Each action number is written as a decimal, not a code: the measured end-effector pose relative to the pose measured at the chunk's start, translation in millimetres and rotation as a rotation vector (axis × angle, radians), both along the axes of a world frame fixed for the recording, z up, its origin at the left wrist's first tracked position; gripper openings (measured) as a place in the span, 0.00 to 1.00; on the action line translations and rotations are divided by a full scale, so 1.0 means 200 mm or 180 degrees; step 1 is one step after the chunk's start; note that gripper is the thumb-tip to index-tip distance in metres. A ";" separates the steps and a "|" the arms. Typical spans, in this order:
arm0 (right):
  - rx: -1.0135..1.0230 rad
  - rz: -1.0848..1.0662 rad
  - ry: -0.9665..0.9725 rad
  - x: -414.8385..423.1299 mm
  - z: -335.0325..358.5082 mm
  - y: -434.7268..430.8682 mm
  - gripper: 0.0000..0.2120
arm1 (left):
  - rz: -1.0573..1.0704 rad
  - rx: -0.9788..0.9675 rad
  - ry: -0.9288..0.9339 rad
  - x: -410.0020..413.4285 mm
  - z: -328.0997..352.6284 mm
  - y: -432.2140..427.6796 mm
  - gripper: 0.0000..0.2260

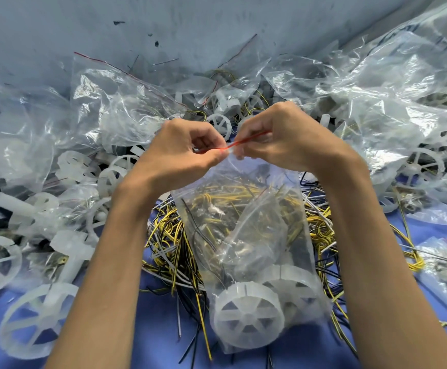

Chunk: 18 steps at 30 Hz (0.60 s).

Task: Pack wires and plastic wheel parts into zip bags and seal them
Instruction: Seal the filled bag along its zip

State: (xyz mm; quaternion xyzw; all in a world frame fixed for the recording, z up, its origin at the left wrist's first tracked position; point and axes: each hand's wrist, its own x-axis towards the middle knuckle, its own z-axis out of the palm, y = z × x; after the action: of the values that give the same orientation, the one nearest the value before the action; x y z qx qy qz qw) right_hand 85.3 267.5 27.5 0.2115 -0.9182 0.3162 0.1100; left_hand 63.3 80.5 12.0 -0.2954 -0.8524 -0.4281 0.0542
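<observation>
A clear zip bag hangs in front of me over the table, holding two white plastic wheels at its bottom, some wires and a smaller bag. Its red zip strip runs along the top edge. My left hand pinches the left end of that strip between thumb and fingers. My right hand pinches the strip just to the right, fingers curled over it. Behind the bag lies a heap of yellow, black and white wires.
Loose white wheels and wheel parts lie at the left on the blue table. Crumpled clear bags pile up across the back and the right. A filled small bag lies at the right edge.
</observation>
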 end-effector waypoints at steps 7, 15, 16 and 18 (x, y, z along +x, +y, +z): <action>0.0101 0.0061 -0.0087 0.00 -0.01 -0.02 0.06 | -0.0017 -0.0192 -0.0027 0.00 0.00 0.02 0.02; 0.0036 -0.0113 0.0055 -0.01 -0.01 0.00 0.02 | -0.0006 -0.0254 -0.0099 -0.01 0.02 -0.02 0.08; 0.0049 -0.0181 0.0013 -0.02 -0.01 0.02 0.03 | -0.0012 -0.0384 -0.0157 -0.02 0.01 -0.04 0.08; 0.0051 -0.0284 -0.0077 -0.01 -0.01 0.08 0.04 | 0.0011 -0.0545 -0.0254 -0.03 0.01 -0.07 0.08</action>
State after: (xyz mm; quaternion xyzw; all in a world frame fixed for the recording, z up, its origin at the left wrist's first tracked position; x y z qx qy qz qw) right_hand 82.6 283.0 24.9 0.1674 -0.9305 0.3063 0.1111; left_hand 58.1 65.6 14.0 -0.2802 -0.8879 -0.3649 -0.0044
